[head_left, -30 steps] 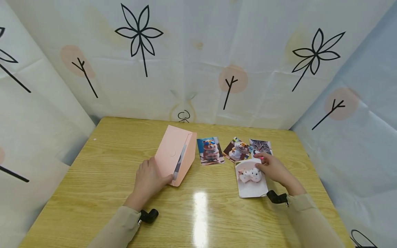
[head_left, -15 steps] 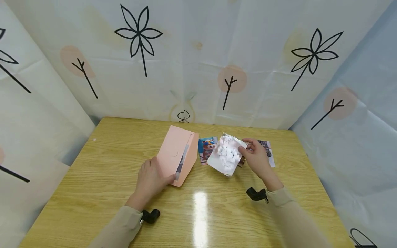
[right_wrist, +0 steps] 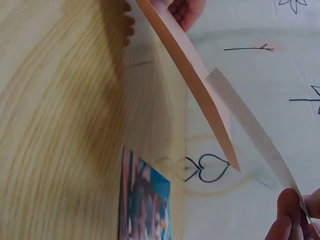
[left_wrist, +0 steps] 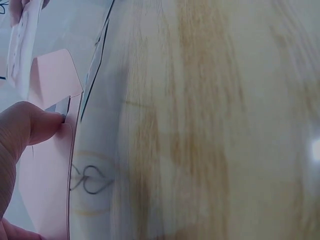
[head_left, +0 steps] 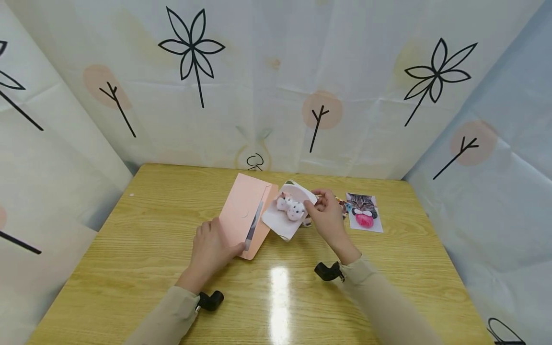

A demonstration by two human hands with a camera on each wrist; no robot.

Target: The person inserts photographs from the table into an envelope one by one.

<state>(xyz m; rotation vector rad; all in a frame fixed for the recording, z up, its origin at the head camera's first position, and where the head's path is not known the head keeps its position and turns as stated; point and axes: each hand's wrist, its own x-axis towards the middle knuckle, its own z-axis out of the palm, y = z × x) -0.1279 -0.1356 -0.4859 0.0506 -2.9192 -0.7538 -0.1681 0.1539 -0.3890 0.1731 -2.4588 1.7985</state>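
Note:
My left hand (head_left: 211,251) holds a pink envelope (head_left: 239,206), its thumb (left_wrist: 45,127) at the opening. The flap lies open toward the right, and a greyish picture (head_left: 252,227) shows inside the slot. My right hand (head_left: 329,220) pinches the right edge of a photo card (head_left: 290,211) with two white spotted toy-like animals, raised above the table and overlapping the flap in the head view. Whether more cards lie behind it, I cannot tell. In the right wrist view, the card (right_wrist: 255,130) stands edge-on, curving slightly, beside the envelope.
A cat photo (head_left: 364,213) lies on the wooden table (head_left: 164,201) at the right. Another photo (head_left: 345,206) is mostly hidden behind my right hand. A blue-backed hamster photo (right_wrist: 145,205) shows in the right wrist view. Patterned cloth (head_left: 267,86) encloses the back and sides.
My right hand has lifted the photo card off the table and carried it left to the envelope's flap, uncovering the cat photo. My left hand and the envelope have barely moved.

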